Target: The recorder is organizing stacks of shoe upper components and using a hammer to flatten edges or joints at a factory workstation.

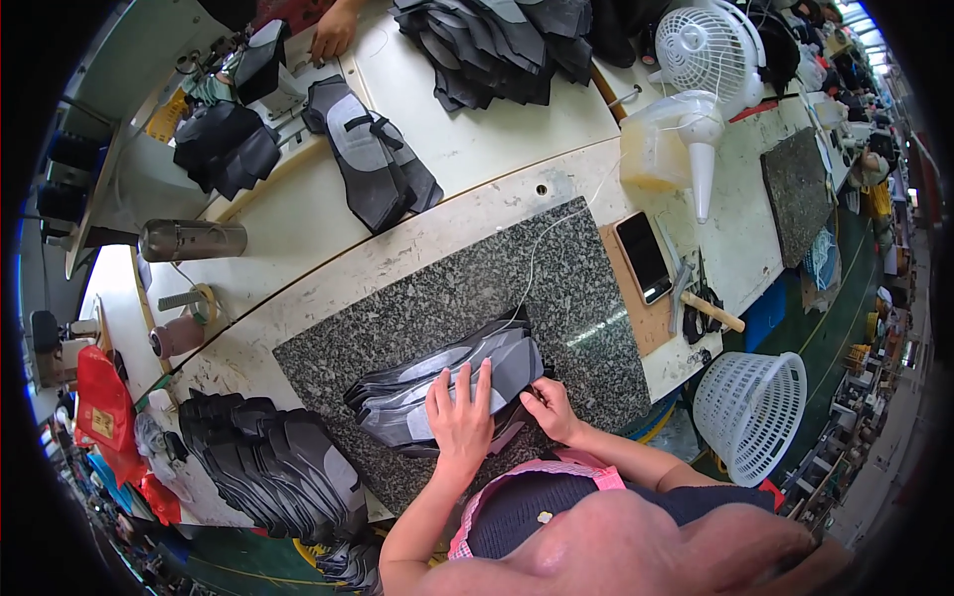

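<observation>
A fanned stack of flat black and grey cut pieces [397, 397] lies in front of me on a speckled granite slab [467, 268]. My left hand [460, 415] rests flat on top of it, fingers stretched out and slightly spread. At the stack's right end, the thumb and fingers of my right hand [553, 410] close on the edge of a grey piece [517, 363]. How many layers are between those fingers is hidden. A thin white thread or cord runs from the top of the stack across the slab.
Left of the slab is another pile of black pieces [273, 462]. To the right lie a phone [644, 256], a hammer [711, 308] and a glue bottle [661, 149]; a white basket [750, 417] stands beyond. Across the bench, another person's hand [335, 32] is near more pieces [373, 149].
</observation>
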`<state>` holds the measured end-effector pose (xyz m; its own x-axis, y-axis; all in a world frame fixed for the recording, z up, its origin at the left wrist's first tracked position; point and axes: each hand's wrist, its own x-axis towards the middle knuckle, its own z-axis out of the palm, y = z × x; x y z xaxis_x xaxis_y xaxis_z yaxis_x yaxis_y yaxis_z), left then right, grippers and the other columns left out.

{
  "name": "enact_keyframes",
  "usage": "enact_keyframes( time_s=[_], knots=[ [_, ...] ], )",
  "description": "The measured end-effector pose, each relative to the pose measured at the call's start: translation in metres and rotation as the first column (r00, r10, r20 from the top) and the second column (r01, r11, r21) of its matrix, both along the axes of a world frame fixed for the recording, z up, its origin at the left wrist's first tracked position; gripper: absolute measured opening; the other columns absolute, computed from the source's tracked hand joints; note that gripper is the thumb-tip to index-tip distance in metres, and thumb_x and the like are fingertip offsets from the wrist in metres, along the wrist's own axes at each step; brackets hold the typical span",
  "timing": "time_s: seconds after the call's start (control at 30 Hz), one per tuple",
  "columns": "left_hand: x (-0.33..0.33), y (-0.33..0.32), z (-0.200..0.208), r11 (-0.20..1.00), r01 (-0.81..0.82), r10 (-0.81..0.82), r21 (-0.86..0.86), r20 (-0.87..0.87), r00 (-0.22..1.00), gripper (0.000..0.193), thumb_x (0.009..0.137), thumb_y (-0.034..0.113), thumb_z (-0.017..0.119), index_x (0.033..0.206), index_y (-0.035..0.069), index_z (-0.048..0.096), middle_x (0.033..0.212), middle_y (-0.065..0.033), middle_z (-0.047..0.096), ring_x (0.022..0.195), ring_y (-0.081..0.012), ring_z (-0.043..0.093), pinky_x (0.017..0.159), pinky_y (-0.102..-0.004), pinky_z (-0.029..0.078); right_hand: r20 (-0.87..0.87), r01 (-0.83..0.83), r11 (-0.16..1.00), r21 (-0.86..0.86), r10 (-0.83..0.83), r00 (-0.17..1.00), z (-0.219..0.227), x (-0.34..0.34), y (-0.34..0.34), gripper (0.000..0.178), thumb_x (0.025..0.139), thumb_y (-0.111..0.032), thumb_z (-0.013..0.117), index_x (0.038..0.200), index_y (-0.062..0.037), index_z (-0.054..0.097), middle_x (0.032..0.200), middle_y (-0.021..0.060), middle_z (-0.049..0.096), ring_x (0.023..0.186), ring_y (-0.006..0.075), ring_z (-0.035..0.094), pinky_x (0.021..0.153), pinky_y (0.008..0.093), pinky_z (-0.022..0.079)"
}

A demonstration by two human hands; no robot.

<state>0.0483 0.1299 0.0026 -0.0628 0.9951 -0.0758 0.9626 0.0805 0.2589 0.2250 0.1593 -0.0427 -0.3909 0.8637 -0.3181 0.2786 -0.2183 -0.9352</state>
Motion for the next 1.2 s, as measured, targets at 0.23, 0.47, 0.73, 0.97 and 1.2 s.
enact_keyframes(
  time_s=[0.23,0.47,0.73,0.97,1.2],
  knots=[
    [0.001,0.002,0.001,1.0,0.001,-0.001,0.001,-0.008,1.0,0.053,0.077,0.005,0.057,0.129,0.014,0.061,0.118,-0.0105,0.061,0.111,-0.0329,0.055,0.097,-0.0459,0.04,0.002,0.0,1.0,0.029,0.0,1.0,-0.004,-0.001,0.001,0.017,0.086,-0.014,0.062,0.088,0.0025,0.062,0.061,0.0069,0.053,0.052,0.0163,0.05,0.05,0.0319,0.037],
    [-0.007,0.01,0.009,0.997,0.027,-0.025,-0.068,0.033,0.999,0.052,0.078,0.006,0.057,0.13,0.013,0.059,0.119,-0.011,0.061,0.11,-0.032,0.056,0.098,-0.0449,0.04,0.046,-0.102,0.993,0.063,0.1,0.994,0.0,-0.002,0.004,0.011,0.084,-0.009,0.063,0.085,0.0018,0.062,0.061,0.0088,0.056,0.051,0.0196,0.055,0.05,0.0324,0.041],
    [-0.006,0.012,0.006,0.994,0.033,-0.034,-0.107,-0.005,0.999,0.049,0.083,0.009,0.057,0.131,0.012,0.058,0.123,-0.0113,0.061,0.112,-0.0287,0.057,0.1,-0.0446,0.04,0.088,-0.253,0.949,0.188,0.24,0.967,-0.004,-0.003,0.004,0.007,0.075,-0.004,0.066,0.08,-0.0001,0.062,0.064,0.0123,0.061,0.053,0.0271,0.062,0.05,0.0361,0.048],
    [-0.004,0.011,0.004,0.994,0.026,-0.03,-0.105,-0.034,0.999,0.046,0.086,0.013,0.056,0.132,0.013,0.058,0.123,-0.0106,0.061,0.115,-0.0277,0.056,0.101,-0.0469,0.039,0.112,-0.287,0.93,0.228,0.268,0.957,-0.003,-0.005,0.007,0.007,0.069,-0.003,0.064,0.076,-0.0025,0.063,0.064,0.0126,0.062,0.057,0.0307,0.064,0.052,0.0393,0.049],
    [-0.004,0.009,0.003,0.994,0.035,-0.04,-0.103,-0.047,0.998,0.046,0.087,0.014,0.055,0.133,0.014,0.058,0.124,-0.0105,0.06,0.115,-0.0288,0.056,0.1,-0.047,0.039,0.117,-0.294,0.933,0.207,0.275,0.954,-0.003,-0.004,0.006,0.006,0.069,-0.002,0.063,0.075,-0.0042,0.064,0.065,0.0126,0.064,0.06,0.0315,0.065,0.054,0.0401,0.05]
  ],
)
